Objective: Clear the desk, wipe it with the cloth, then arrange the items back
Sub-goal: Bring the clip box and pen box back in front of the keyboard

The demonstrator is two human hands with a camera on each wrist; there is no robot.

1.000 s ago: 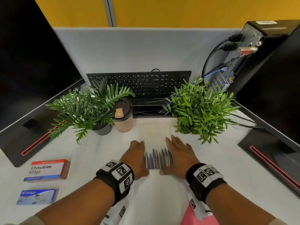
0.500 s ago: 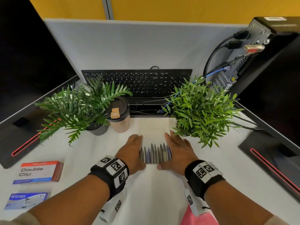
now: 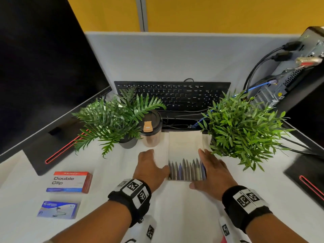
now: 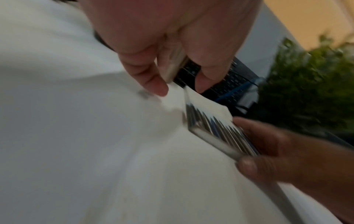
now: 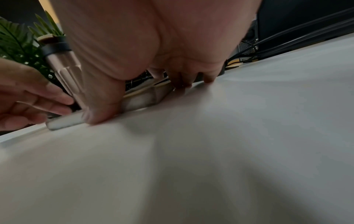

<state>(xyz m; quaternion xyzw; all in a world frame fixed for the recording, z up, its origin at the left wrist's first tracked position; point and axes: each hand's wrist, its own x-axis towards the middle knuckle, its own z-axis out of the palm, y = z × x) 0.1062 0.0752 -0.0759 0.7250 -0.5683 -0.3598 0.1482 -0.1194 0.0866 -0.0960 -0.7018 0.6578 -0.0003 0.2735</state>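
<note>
A clear flat box of pens [image 3: 186, 171] lies on the white desk [image 3: 175, 216] between my hands. My left hand [image 3: 154, 163] rests at its left edge with straight, spread fingers and the thumb touching the box. My right hand [image 3: 210, 169] lies along its right side, thumb at the near corner. In the left wrist view the box [image 4: 214, 130] shows its row of pens, and the right thumb [image 4: 249, 165] presses its front corner. In the right wrist view the thumb [image 5: 99, 115] sits against the box [image 5: 139, 100].
Just behind the hands stand a lidded cup [image 3: 151, 128], a fern pot [image 3: 119, 120] and a bushy plant [image 3: 242, 127]. A keyboard [image 3: 175, 95] leans at the back. A Double Clip box [image 3: 70, 181] and a blue box [image 3: 58, 209] lie left. Monitors [image 3: 43, 76] and a PC tower [image 3: 289, 72] flank the desk.
Both hands stay at the sides of the pen box. The left fingers have spread slightly away from it. The head view has shifted.
</note>
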